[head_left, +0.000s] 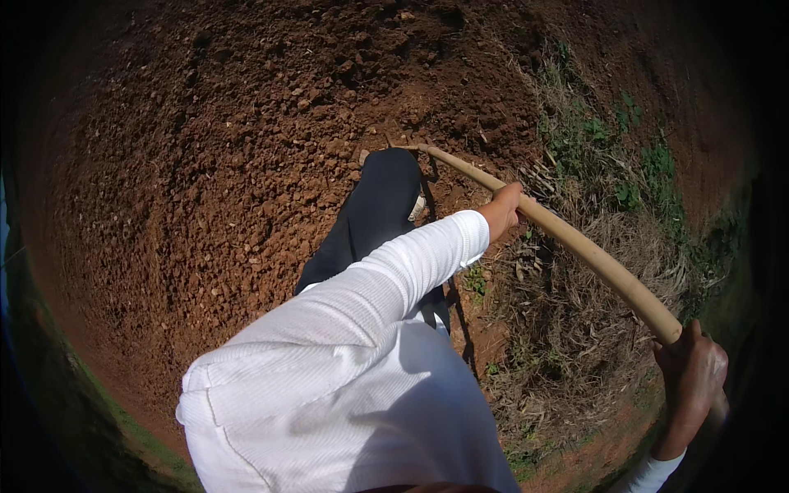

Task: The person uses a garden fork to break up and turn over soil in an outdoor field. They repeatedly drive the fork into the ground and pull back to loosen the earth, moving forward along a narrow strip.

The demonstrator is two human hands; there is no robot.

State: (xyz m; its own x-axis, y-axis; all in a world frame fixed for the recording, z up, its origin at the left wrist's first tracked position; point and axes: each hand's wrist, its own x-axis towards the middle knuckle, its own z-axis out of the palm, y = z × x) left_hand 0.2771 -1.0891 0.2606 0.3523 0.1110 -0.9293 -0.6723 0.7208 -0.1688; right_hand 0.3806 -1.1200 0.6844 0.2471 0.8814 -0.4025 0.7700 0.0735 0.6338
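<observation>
A long, pale wooden tool handle [593,259] runs from the lower right up to the middle of the head view. Its far end meets the soil just past my dark-trousered knee [389,177], and the tool's head is too hidden to make out. My left hand [503,210], reaching across my body in a white sleeve, is closed around the handle partway along. Lower down at the right, my right hand [694,374] grips it close to the near end. Part of a light shoe [417,207] shows beside my leg.
Loose, clumpy red-brown soil [238,189] spreads ahead and to the left. On the right lies a strip of dry grass [567,329] with green weeds [629,193]. More bare earth rises beyond that strip. Dark shadow falls along the ground by my leg.
</observation>
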